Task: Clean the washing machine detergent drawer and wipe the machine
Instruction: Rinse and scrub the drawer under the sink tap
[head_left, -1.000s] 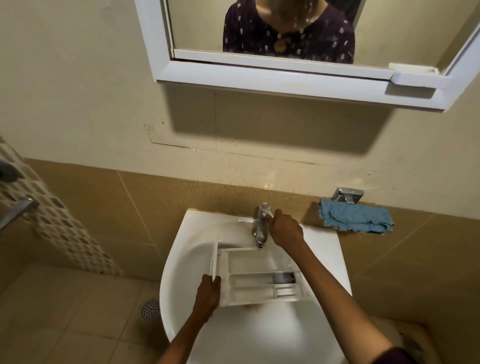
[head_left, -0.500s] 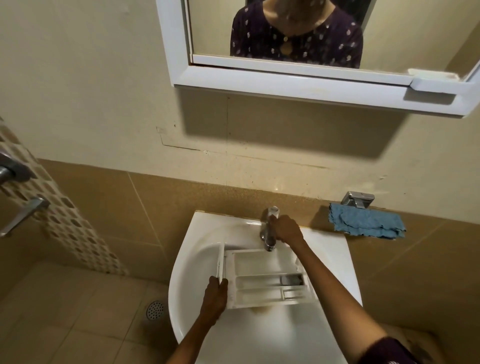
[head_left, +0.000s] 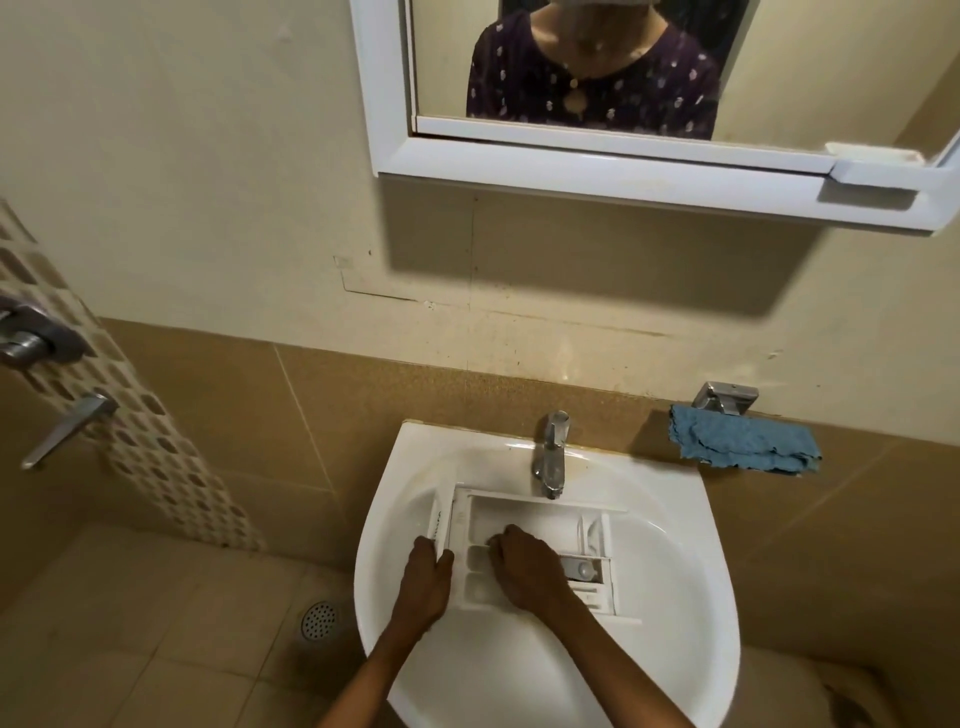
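In white ceramic basin (head_left: 519, 670): white plastic detergent drawer (head_left: 524, 512); my left hand (head_left: 426, 577) grips its front panel; my right hand (head_left: 524, 569), fingers (head_left: 501, 541) bent inside, grip unclear.

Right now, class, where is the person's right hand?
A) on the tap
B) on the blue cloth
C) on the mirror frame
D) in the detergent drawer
D: the right hand is inside the detergent drawer, which lies in the sink, clear of the tap.
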